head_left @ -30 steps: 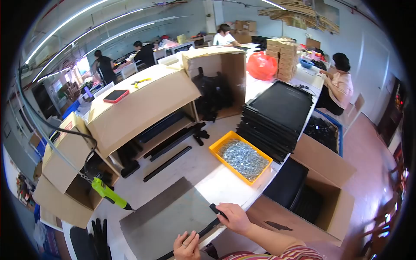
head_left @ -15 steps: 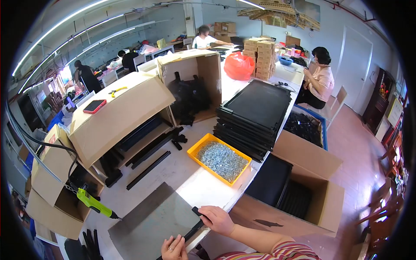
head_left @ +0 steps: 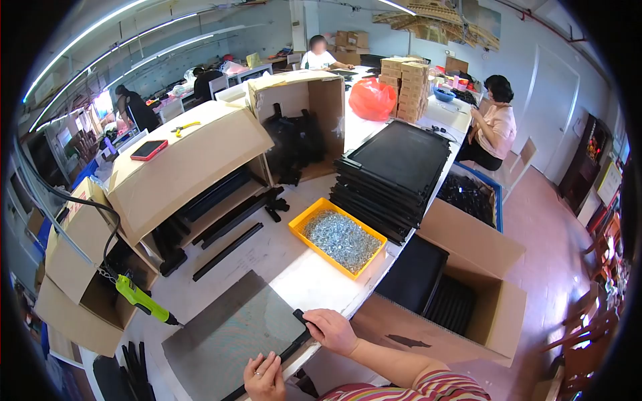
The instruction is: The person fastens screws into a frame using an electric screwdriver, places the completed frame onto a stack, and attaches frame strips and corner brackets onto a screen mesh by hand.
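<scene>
A flat grey panel lies on the table in front of me. A black plastic strip with a corner piece runs along its near edge. My right hand is closed round the strip's corner end, thumb and fingers pressing on it. Further along the same edge, my left hand, with a ring on one finger, has its fingers bent over the strip and the panel's margin; its thumb is hidden. Left of the panel hangs a green electric screwdriver, its tip close to the panel's corner.
A yellow tray of small metal screws sits beyond the panel, beside stacked black frames. Open cartons with black parts stand at left, another carton below right. A phone lies on top. A person sits at right.
The view has shifted slightly. My left hand has moved a little left along the near edge, and more of the black strip shows between my hands.
</scene>
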Available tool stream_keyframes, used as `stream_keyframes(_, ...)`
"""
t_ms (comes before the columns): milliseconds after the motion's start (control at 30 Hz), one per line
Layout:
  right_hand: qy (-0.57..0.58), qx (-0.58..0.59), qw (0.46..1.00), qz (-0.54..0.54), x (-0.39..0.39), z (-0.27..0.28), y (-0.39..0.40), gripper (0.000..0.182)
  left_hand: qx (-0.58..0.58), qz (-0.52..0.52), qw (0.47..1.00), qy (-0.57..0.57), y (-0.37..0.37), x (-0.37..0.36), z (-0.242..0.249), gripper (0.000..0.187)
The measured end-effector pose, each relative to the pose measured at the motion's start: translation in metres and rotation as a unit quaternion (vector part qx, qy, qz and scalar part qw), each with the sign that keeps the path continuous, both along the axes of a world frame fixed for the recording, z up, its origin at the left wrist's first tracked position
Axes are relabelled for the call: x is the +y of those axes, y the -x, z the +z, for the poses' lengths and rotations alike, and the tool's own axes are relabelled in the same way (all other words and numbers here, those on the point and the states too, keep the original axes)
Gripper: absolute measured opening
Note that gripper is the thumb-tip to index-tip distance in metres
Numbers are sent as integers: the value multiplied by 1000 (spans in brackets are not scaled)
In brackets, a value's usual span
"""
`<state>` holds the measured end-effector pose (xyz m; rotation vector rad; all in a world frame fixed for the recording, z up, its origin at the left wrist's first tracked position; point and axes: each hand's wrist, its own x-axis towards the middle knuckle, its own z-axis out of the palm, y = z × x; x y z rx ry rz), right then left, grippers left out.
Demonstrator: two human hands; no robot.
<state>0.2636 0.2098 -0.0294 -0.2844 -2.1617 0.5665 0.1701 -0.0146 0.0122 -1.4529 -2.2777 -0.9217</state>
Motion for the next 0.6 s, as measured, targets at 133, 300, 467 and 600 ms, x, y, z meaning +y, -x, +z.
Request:
stream_keyframes(133, -3, -2, 1000, -6, -1, -2, 1, 24, -11, 1, 1000, -5, 0, 1, 3, 19)
stream_keyframes(300, -9, -1, 1000, -3, 0, 0, 0, 25, -27, 1, 1000, -1, -2, -2, 5, 20)
stream_keyframes(467, -3, -11, 1000, -7, -2, 3, 0, 27, -40, 3, 999, 3, -3, -2, 10, 21)
stream_keyframes(600, 0, -1, 1000, 1, -3, 0, 0, 28, -50, 0, 999, 10, -3, -4, 10, 22)
